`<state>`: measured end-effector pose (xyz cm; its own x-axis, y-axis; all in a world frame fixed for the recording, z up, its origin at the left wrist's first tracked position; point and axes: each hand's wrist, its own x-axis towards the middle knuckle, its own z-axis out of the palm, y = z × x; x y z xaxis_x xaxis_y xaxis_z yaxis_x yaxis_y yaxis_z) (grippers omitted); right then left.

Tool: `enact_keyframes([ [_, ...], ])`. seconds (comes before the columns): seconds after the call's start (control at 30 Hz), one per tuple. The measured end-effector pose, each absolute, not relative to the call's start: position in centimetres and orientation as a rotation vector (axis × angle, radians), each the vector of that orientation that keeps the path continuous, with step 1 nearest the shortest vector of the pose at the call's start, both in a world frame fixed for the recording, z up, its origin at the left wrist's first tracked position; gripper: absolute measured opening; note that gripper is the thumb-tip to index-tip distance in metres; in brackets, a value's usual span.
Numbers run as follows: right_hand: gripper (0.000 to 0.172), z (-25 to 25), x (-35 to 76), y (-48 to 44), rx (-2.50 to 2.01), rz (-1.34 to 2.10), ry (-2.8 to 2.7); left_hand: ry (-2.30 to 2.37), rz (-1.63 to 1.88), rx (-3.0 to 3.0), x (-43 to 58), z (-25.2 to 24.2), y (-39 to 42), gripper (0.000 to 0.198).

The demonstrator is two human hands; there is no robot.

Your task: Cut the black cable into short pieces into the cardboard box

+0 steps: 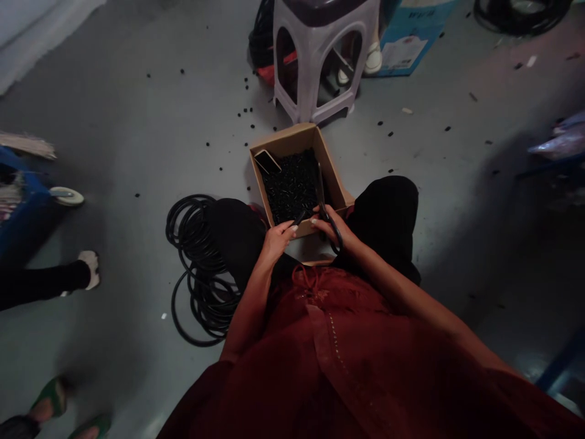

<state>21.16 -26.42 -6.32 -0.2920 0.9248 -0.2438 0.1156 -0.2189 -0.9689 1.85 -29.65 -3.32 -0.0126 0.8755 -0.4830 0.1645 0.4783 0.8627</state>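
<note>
A cardboard box (329, 160) stands on the floor between my knees, filled with several small black cut pieces (290, 186). A phone (267, 161) leans in its far left corner. My right hand (333, 230) grips black scissors (321, 195) whose blades point out over the box. My left hand (278, 236) is closed on the end of a thin black tube (298, 218), held close to the scissors. A coil of black tubing (201, 268) lies on the floor by my left knee.
A pale plastic stool (320, 61) stands just behind the box, with a blue carton (411, 36) beyond it. Small black bits are scattered over the grey floor. Other people's feet (86, 268) show at the left and bottom left. A blue cart (22, 207) stands at the left.
</note>
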Motion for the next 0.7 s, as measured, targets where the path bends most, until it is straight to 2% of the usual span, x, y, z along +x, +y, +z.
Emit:
enact_keyframes([
  [0.1, 0.043, -7.0, 21.9, -27.9, -1.420, 1.454, -1.598, 1.583, 0.752, 1.084, 0.9, -3.8, -29.2, 0.040],
  [0.27, 0.050, -7.0, 22.6, -30.6, -1.483, 1.506, -1.762, 1.630, 0.774, 1.195, 0.0, -4.4, -28.7, 0.035],
  [0.7, 0.052, -6.5, 22.6, -30.9, -1.565, 1.432, -2.009, 1.620, 0.715, 1.396, 0.6, -4.9, -28.9, 0.033],
])
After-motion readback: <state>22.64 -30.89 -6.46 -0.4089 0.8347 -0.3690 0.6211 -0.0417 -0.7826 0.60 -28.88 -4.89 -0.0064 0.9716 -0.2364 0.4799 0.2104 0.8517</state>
